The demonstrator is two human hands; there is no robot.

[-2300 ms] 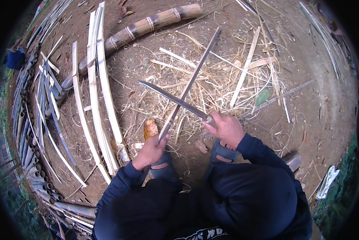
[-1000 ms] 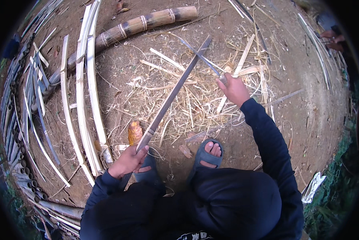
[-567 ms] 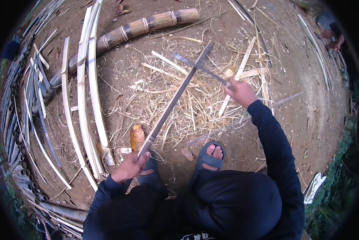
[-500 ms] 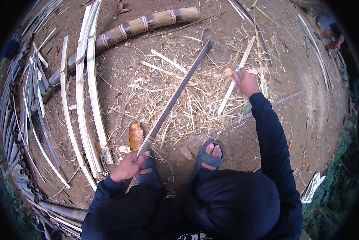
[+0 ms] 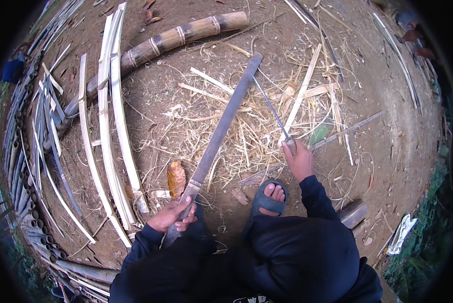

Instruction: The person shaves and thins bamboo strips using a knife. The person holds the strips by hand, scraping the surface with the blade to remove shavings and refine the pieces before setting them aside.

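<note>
My left hand [image 5: 172,216] is closed around the near end of a long split bamboo strip [image 5: 226,116]. The strip slants away from me to the far right, its broad grey-brown outer face up and a node just beyond my fingers. My right hand [image 5: 300,161] grips the handle of a long knife [image 5: 270,105], seen nearly edge-on as a thin dark line. Its tip points far left, close to the strip's far part; whether they touch I cannot tell. Pale shavings [image 5: 246,139] lie heaped on the ground beneath.
Several pale split bamboo lengths [image 5: 104,116] lie at left, across a thick bamboo pole [image 5: 181,34]. Bamboo poles [image 5: 21,171] are stacked along the left edge. A brown leaf [image 5: 176,179] lies near my left foot. Another person [image 5: 418,40] is partly visible far right.
My right hand has come down and nearer to me with the knife. The bamboo strip has rolled, showing more of its broad outer face, and its far end sits slightly left.
</note>
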